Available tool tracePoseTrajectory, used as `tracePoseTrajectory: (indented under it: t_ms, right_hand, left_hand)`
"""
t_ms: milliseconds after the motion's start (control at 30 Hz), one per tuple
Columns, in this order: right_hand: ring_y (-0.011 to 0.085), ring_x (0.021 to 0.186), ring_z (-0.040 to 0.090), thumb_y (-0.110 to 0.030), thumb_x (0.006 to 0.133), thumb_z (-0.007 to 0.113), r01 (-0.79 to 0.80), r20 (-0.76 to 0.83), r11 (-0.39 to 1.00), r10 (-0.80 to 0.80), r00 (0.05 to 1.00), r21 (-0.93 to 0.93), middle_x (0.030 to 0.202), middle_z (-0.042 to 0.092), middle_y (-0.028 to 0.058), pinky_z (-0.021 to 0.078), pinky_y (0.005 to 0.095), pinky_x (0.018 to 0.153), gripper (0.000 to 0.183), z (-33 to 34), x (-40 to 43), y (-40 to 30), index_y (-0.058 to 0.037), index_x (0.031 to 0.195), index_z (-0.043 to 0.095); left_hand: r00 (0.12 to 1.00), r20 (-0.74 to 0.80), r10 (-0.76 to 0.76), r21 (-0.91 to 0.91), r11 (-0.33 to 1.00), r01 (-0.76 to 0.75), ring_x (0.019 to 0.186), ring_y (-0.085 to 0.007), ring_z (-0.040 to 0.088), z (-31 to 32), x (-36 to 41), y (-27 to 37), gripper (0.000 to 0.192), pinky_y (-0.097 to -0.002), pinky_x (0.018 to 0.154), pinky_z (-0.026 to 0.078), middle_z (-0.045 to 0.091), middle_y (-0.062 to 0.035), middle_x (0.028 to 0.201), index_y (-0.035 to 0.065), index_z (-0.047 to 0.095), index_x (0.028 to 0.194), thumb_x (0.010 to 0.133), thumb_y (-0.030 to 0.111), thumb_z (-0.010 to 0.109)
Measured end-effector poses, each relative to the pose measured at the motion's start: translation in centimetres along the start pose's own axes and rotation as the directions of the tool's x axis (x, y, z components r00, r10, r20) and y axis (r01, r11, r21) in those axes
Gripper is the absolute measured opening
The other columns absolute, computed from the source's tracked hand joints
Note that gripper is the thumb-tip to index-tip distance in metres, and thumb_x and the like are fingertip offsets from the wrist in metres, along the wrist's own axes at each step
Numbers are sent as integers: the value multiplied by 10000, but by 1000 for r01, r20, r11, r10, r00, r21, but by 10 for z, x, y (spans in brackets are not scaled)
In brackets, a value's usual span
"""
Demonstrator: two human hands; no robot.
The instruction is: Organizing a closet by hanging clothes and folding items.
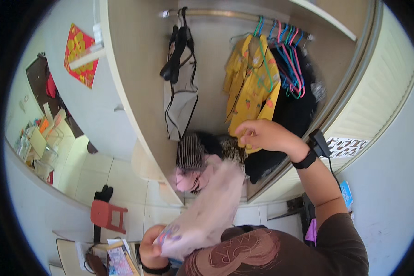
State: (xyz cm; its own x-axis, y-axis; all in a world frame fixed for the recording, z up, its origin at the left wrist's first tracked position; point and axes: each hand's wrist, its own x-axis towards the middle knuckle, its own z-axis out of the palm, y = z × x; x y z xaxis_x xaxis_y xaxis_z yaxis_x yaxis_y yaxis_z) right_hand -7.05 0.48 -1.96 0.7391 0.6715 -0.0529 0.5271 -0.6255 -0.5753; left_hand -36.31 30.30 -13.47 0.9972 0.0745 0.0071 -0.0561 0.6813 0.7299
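Note:
My left hand point(152, 243) grips one end of a pale pink garment point(210, 210) with a small coloured print. The cloth stretches up towards the wardrobe, and its far end is blurred. Higher up, my right hand point(262, 134) is raised with loosely bent fingers and nothing visible in them. It is in front of the lower part of a yellow patterned shirt point(250, 86) on a hanger; whether it touches the shirt I cannot tell. Beneath that hand lie a folded striped cloth point(189, 151), crumpled pink clothing point(193, 177) and dark patterned fabric point(234, 150).
A metal rail point(220, 13) carries a grey garment cover point(179, 103), several coloured hangers point(291, 65) and black clothing point(291, 110). The wardrobe's side panel point(138, 103) stands at left. A black plug adapter point(319, 143) is by my right wrist. A red stool point(107, 214) stands lower left.

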Motion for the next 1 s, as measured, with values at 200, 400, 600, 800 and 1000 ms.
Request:
tracePoseTrajectory:
  t_ms: [200,400,600,800,1000]
  right_hand:
    - [271,725,663,-135,839,643,-95,-682,841,-361,636,-533,896,690,127,533,385,670,290,-54,28,20,-23,1107,630]
    - [337,841,690,-139,826,598,-483,-809,704,-227,542,-521,904,696,186,546,453,714,214,-95,77,43,-29,1004,641]
    - [371,753,689,-103,824,572,-485,-844,784,-91,528,-388,785,690,190,544,466,667,189,-105,97,66,-31,988,632]
    - [402,738,671,-158,874,522,-366,-871,904,-12,491,-219,790,671,229,527,512,678,236,-91,69,40,-27,1053,603]
    - [348,887,674,-175,957,525,-27,-854,989,-109,508,-143,980,677,207,515,402,764,269,-73,17,58,-71,1189,613]
  left_hand:
    - [916,-383,123,-196,958,-211,1216,-395,515,-62,-64,-33,822,-480,1031,416,520,-214,1339,27,394,1418,711,250,749]
    - [704,-565,430,236,902,-361,1152,-379,560,-85,-83,-55,764,-460,995,441,562,-214,1284,3,426,1392,735,230,742]
    - [606,-305,735,650,625,-431,1088,-363,605,-93,-82,-63,707,-440,959,466,604,-215,1229,-21,459,1367,758,210,735]
    - [697,-222,682,887,438,-146,928,-303,632,-38,-64,-27,494,-399,806,487,641,-138,1044,44,567,1114,679,213,729]
    - [906,417,73,773,-552,-312,768,-243,660,39,35,9,288,-359,654,507,677,-62,860,109,676,862,599,216,723]
